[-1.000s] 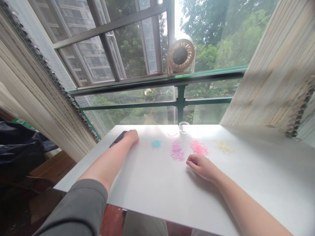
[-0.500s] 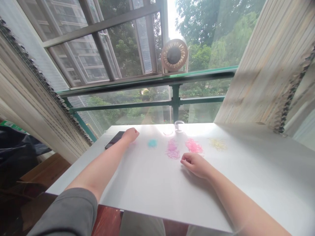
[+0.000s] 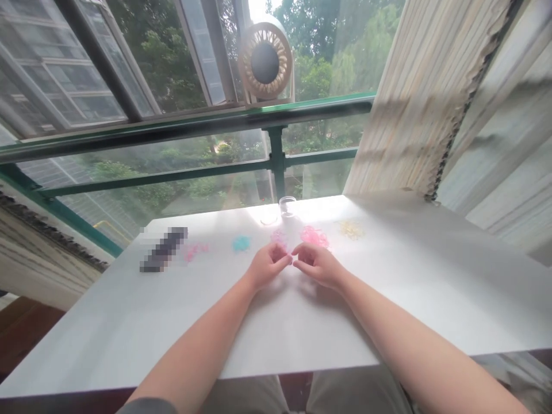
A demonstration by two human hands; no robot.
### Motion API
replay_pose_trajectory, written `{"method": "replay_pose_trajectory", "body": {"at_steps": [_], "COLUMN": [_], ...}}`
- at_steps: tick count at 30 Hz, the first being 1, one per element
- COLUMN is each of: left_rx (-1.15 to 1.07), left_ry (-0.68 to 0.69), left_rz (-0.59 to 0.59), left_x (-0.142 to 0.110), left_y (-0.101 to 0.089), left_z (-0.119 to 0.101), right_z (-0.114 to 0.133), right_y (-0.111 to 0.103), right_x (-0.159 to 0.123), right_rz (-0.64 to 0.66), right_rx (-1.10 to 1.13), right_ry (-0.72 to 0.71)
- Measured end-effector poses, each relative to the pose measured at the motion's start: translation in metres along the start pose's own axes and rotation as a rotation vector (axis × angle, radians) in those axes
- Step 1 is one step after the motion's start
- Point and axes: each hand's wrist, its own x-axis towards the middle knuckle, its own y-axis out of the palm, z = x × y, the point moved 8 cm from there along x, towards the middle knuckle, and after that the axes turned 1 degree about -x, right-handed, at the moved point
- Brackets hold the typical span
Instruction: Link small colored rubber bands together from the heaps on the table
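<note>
Above the front of a lilac pile (image 3: 278, 236) of small strands or bits, my two hands meet fingertip to fingertip. My left hand (image 3: 269, 265) is closed in a pinch, and a tiny pinkish thing seems to show at its tips, too small to name. My right hand (image 3: 318, 264) has curled fingers with thumb and forefinger close together; what they hold, if anything, cannot be made out. Just behind the right hand is a bright pink pile (image 3: 314, 236). A teal pile (image 3: 241, 243) and a scattered pink pile (image 3: 196, 251) lie to the left, a pale yellow pile (image 3: 352, 230) to the right.
A clear plastic cup (image 3: 287, 207) stands near the far edge of the white table (image 3: 241, 339), with a clear round piece (image 3: 268, 221) beside it. A blurred dark phone (image 3: 164, 249) lies at left. Beyond are a green railing (image 3: 278, 155) and a round fan-like device (image 3: 265, 62).
My left hand has moved right, from beside the phone to meet my right hand near the lilac pile. The right hand has shifted slightly; the view has turned right and down.
</note>
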Motion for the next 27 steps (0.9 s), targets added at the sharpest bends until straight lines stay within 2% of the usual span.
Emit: {"method": "replay_pose_trajectory", "body": {"at_steps": [7, 21, 27], "left_rx": [-0.057, -0.011, -0.065], "left_ry": [-0.076, -0.054, -0.076], "left_rz": [-0.035, -0.052, -0.001], "left_x": [-0.01, -0.014, -0.014], "left_y": [-0.004, -0.006, -0.002], "left_z": [0.006, 0.003, 0.004], "right_z": [0.004, 0.004, -0.003], "right_y": [0.009, 0.01, 0.011], "right_x": [-0.001, -0.003, -0.002], "right_rz": [0.069, 0.112, 0.101], "right_rx": [0.07, 0.132, 0.165], "right_ry": [0.002, 0.068, 0.106]}}
